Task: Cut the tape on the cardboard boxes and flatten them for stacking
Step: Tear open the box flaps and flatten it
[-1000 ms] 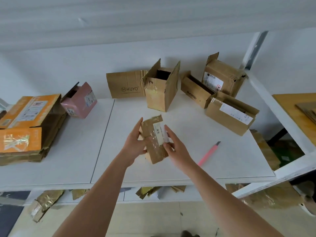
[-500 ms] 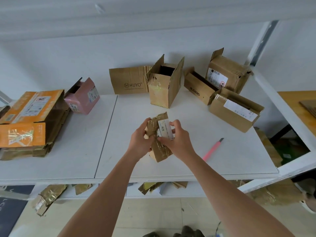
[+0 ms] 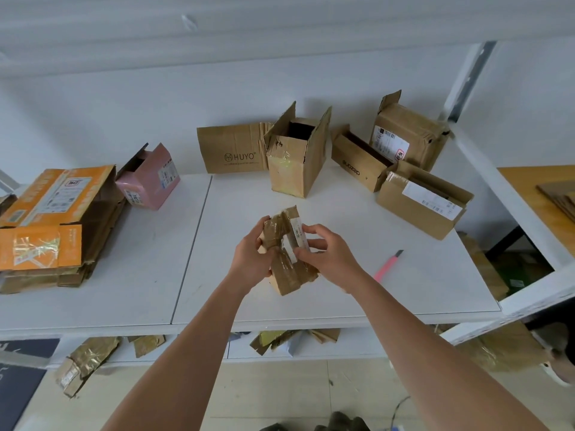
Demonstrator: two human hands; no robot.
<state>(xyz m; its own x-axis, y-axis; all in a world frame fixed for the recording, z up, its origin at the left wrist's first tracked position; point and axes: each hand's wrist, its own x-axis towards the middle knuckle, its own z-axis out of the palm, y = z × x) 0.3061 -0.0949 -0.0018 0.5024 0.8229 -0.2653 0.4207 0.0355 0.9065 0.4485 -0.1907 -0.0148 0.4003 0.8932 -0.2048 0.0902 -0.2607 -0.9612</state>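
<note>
Cardboard, taped: the small box is crumpled and glossy with brown tape; its white label is partly covered by fingers, the print unreadable.
Position: it is held between the hands, just above the white surface.
Left hand: curled round the box's left edge.
Right hand: the label side is pinched.
Pink cutter: lies right of the hands, partly hidden by the right forearm.

Crumpled cardboard box, glossy tape; matt white table.
</note>
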